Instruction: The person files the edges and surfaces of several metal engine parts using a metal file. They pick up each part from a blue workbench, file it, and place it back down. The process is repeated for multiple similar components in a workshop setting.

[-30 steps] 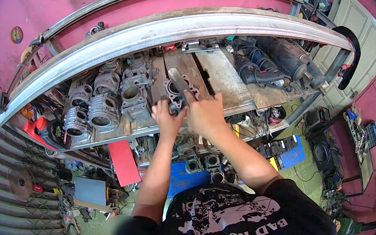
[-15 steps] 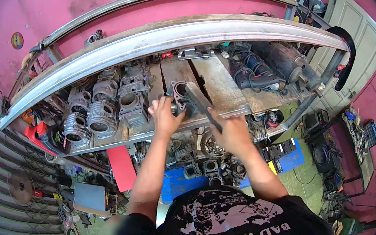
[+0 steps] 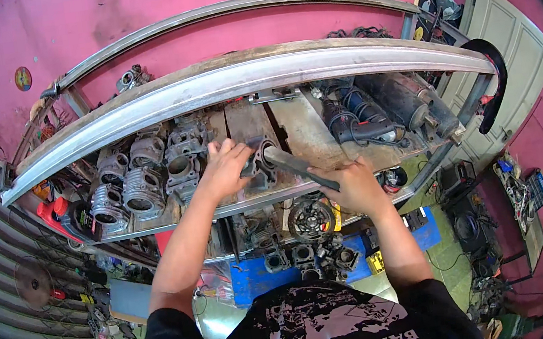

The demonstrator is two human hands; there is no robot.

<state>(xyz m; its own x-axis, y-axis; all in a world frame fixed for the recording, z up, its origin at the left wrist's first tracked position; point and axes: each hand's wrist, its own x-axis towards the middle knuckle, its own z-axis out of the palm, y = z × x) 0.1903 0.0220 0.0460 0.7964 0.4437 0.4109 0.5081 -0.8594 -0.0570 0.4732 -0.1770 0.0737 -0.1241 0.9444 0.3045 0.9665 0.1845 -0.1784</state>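
While the metal block (image 3: 258, 165) sits over the front part of the wooden bench (image 3: 303, 124), its left side lies between the bent fingers and thumb of my left hand (image 3: 222, 171), which grips it. My right hand (image 3: 354, 189) is closed around a flat metal bar (image 3: 298, 166); its far end lies at the block's round opening, and those fingers are clear of the block. Further left, other metal parts (image 3: 143, 193) stand in rows; to the right lies a power tool (image 3: 371, 132).
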